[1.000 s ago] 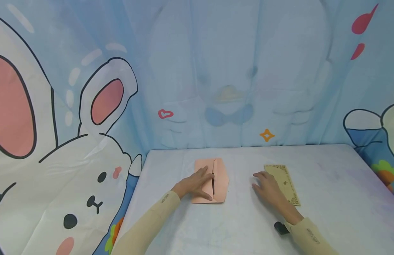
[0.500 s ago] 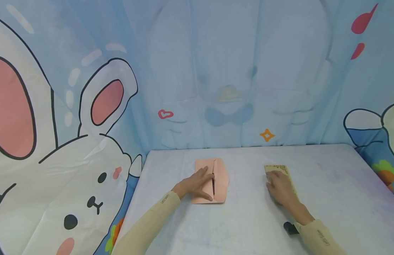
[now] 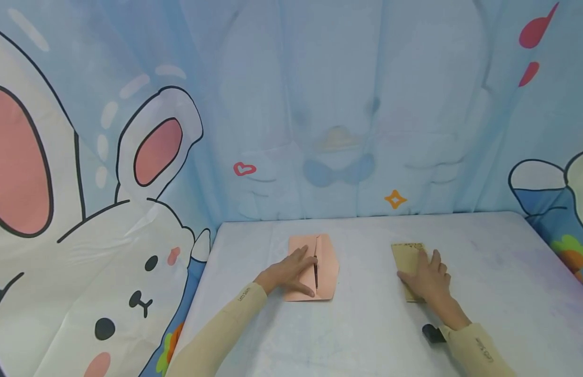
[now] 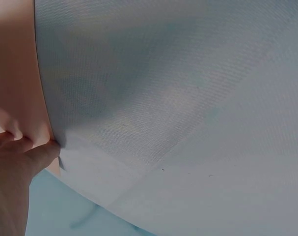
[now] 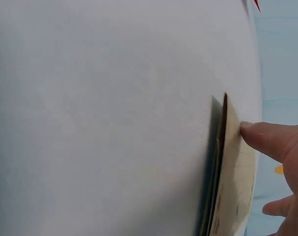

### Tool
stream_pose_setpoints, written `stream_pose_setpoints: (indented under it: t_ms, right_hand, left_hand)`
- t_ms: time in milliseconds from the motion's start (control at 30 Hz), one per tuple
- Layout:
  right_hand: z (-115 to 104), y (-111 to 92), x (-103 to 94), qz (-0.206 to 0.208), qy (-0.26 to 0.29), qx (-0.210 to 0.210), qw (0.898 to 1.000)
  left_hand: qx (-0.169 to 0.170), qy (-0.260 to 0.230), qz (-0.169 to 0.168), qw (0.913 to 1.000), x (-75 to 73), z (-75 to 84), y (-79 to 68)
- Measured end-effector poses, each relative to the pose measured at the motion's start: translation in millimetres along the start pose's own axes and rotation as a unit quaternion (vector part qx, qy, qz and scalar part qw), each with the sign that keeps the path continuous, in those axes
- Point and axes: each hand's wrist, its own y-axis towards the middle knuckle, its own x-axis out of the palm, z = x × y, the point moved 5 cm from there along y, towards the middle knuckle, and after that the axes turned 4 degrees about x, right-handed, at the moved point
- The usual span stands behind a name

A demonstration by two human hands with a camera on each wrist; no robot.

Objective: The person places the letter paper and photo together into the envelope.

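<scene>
The hands are well apart, each on its own piece. The left hand (image 3: 291,272) lies spread on the left part of the peach envelope (image 3: 328,267), thumb near its front margin; it presses rather than clamps. This spread presumably keeps the envelope flat and steady. In the left wrist view, a fingertip meets the envelope's edge.

The right hand (image 3: 428,277) rests over the gold-patterned paper (image 3: 404,257), thumb at the paper's left side, the other fingers extended over its right part. In the right wrist view, one digit touches the paper's face, and the layered edge shows a gap between leaves, with a shadow beside it. The touch probably keeps the upper leaf down; whether any digit pinches from beneath cannot be told.

The envelope lies left of the middle of the desk (image 3: 357,330), near the back edge, tapered end toward the right edge. A dark strip (image 3: 316,275) shows in its seam. The paper lies nearer the back right corner. Keeping the two apart likely leaves each hand working room.

A black object (image 3: 431,333) sits at the right sleeve (image 3: 482,351). Beyond the back edge hangs a blue curtain (image 3: 291,78).
</scene>
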Motion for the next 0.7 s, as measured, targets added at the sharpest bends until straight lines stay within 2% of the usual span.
stream_pose_setpoints:
  t_ms: [200, 467, 700]
  right_hand:
    - [4.7, 4.0, -9.1, -0.016, -0.009, 0.000, 1.000]
    - [16.0, 13.7, -6.4, -0.077, 0.042, 0.014, 0.996]
    - [19.3, 17.3, -20.7, -0.084, 0.046, -0.013, 0.995]
  left_hand:
    - [-0.001, -0.005, -0.003, 1.0000, 1.1, -2.0, 1.3]
    - [-0.004, 0.001, -0.009, 0.9999, 4.0, -1.6, 2.6]
    - [-0.007, 0.001, -0.006, 1.0000, 3.5, -5.0, 3.8]
